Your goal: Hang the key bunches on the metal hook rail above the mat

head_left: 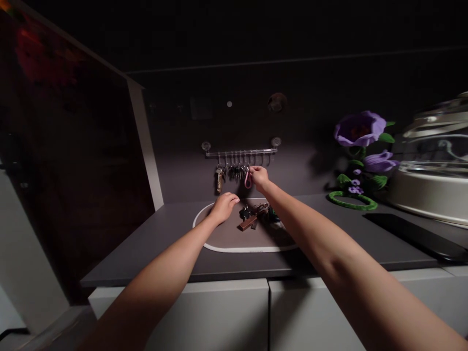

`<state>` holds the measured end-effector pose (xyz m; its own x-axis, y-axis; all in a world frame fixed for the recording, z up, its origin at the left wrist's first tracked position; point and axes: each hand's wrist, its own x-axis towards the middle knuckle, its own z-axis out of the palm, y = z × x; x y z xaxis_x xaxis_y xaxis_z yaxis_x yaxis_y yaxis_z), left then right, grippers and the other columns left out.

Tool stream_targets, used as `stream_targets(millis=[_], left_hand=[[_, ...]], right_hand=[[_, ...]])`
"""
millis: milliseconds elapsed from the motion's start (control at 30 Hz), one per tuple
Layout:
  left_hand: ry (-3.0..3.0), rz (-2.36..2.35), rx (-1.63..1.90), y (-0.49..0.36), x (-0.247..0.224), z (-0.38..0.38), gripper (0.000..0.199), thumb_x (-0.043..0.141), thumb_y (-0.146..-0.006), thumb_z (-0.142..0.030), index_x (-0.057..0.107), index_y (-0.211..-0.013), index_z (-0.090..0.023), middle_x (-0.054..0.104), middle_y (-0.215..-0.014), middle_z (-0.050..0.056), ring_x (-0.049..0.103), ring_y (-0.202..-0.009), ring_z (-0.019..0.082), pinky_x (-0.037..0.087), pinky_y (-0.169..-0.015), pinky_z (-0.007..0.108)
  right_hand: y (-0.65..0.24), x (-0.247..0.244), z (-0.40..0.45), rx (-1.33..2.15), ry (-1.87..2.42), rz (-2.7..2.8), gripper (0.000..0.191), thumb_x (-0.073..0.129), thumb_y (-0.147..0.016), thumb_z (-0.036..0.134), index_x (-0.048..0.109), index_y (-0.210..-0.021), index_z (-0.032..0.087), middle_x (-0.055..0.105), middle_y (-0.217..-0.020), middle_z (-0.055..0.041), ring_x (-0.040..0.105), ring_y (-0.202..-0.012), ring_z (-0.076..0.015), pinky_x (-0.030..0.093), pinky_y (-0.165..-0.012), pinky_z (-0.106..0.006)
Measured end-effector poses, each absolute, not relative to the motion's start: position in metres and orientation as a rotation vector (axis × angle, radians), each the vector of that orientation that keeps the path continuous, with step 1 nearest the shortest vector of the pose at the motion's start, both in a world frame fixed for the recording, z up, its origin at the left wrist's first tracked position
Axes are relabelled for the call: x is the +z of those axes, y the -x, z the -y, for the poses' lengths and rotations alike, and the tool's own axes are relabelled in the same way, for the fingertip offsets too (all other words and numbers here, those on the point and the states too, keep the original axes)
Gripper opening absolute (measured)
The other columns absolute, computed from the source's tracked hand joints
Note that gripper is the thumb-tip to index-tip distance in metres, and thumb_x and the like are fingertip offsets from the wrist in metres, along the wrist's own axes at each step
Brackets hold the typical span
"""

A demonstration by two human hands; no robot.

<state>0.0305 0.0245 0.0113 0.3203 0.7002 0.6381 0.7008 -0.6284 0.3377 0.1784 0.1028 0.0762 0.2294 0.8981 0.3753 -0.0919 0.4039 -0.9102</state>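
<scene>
A clear rail (241, 152) with hooks is fixed to the dark wall, and several keys (237, 171) hang from it. At its left end hangs a brownish key tag (219, 180). My right hand (259, 176) is raised at the hooks, its fingers pinched on a pink key strap (248, 180). Lower down, my left hand (224, 207) is over the left part of an oval mat (223, 239) with a white rim; its fingers are together, and nothing shows in them. On the mat lie a brown key fob (248, 223) and dark keys (245, 212), partly beside my right forearm.
Purple artificial flowers (361, 129) with a green ring base (353, 200) stand to the right. Beyond them is a cream appliance with a clear cover (435, 180). A black flat object (417, 236) lies on the dark counter (153, 243), above white cabinet fronts (219, 312).
</scene>
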Motion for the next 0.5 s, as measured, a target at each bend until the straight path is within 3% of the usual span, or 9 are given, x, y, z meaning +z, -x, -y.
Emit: stream_targets(millis=[200,500], left_hand=[[2.578,1.338,-1.208,-0.031,0.013,-0.021,0.022,0.044,-0.084,-0.021,0.065,-0.083,-0.014,0.062,-0.083,0.007,0.055,-0.082,0.017,0.041,-0.077,0.028],[2.671,1.309,-1.139,-0.029,0.011,-0.022,0.020,0.047,-0.082,-0.019,0.066,-0.089,-0.015,0.064,-0.090,0.006,0.056,-0.086,0.016,0.042,-0.081,0.028]], right_hand=[[-0.185,0.074,-0.093,0.843,0.928,1.145,0.006,0.051,-0.075,0.013,0.054,-0.080,0.014,0.053,-0.059,0.0035,0.048,-0.051,-0.0052,0.042,-0.052,-0.016],[-0.192,0.063,-0.067,0.933,0.943,1.100,0.013,0.052,-0.074,0.009,0.052,-0.086,0.014,0.059,-0.092,-0.0057,0.055,-0.065,-0.0063,0.049,-0.060,-0.020]])
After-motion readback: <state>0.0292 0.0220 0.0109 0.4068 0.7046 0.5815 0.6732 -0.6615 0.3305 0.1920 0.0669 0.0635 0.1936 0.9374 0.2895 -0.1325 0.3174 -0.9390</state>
